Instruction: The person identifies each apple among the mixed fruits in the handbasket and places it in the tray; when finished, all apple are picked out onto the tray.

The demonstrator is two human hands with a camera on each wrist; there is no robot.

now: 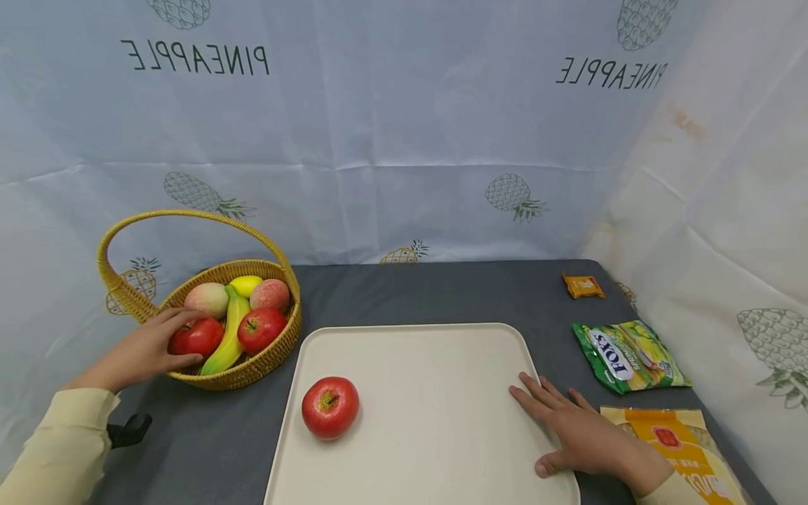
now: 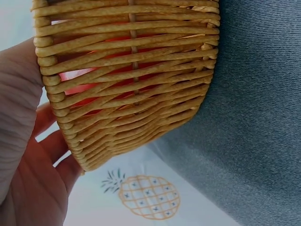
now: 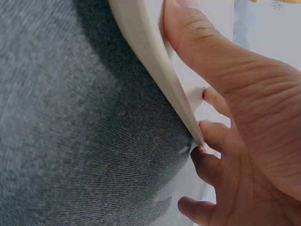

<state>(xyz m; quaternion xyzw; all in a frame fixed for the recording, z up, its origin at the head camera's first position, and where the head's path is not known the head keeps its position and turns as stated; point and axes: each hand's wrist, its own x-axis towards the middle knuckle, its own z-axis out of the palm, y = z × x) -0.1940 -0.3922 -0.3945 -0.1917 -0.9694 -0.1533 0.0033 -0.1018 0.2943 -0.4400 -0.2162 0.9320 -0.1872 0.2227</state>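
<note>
Apple, round, glossy and red [image 1: 192, 340], sits inside the left side of a round, woven, golden-yellow basket [image 1: 249, 375] with a tall arched handle. The left hand [image 1: 148, 351] grasps it, fingers over the top and thumb along the near side, reaching in across the rim; red shows through the weave in the left wrist view. Against its right lies a curved yellow plastic-looking banana [image 1: 236, 322], then a second shiny red apple [image 1: 261, 330] by the opposite wall. Behind them are a pale pinkish peach [image 1: 208, 300], a smooth yellow lemon-like fruit [image 1: 245, 285] and a rosy peach [image 1: 270, 293].

Just right of the basket, with a narrow gap, begins a cream rectangular tray [image 1: 442, 407] with rounded corners and a low rim. A large red apple [image 1: 330, 408] stands near its left edge, leaving a broad stretch of surface toward the right rim. There the right hand [image 1: 577, 428] rests, grasping nothing, fingers spread and thumb over the edge.

Beyond that rim, along the right edge of the dark grey cloth-covered table [image 1: 410, 294], lie a small orange packet [image 1: 583, 285], a green FOX'S bag [image 1: 631, 355] and a yellow-and-orange pouch [image 1: 688, 449], partly behind the right forearm.
</note>
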